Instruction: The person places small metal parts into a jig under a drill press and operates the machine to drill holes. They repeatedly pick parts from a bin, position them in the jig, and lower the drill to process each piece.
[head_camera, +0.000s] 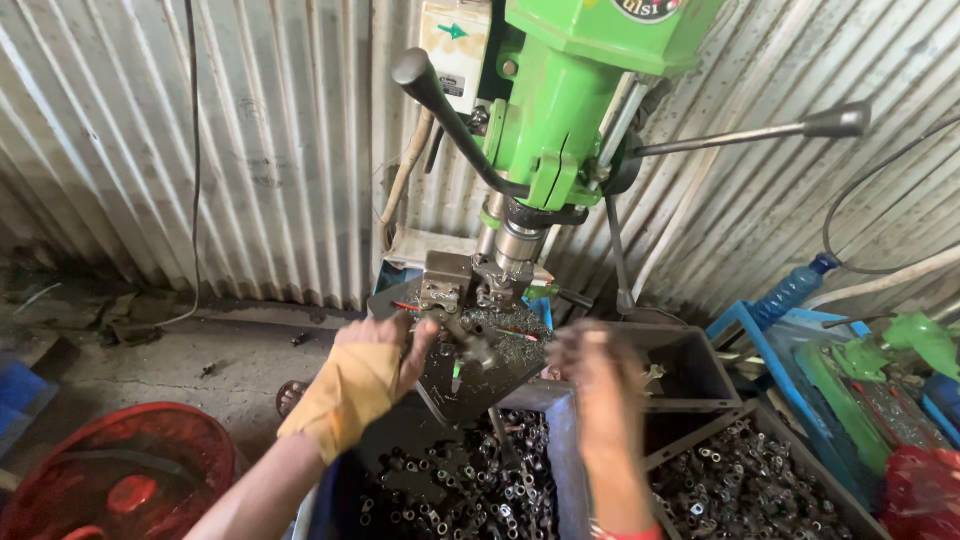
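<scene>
Green drill press (560, 100) stands before corrugated metal wall (250, 130). Left hand (365, 375), wrapped in yellow cloth, rests at the press table (470, 375) beside the vise (450, 285). Right hand (600, 385) blurred, above bins of small metal parts (460, 490).

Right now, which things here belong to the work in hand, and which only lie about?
In use:
green drill press
vise on its table
left hand in a yellow wrap, at the vise
right hand, blurred
bin of small metal parts

Lying about:
red basket
blue bottle
blue crate
</scene>
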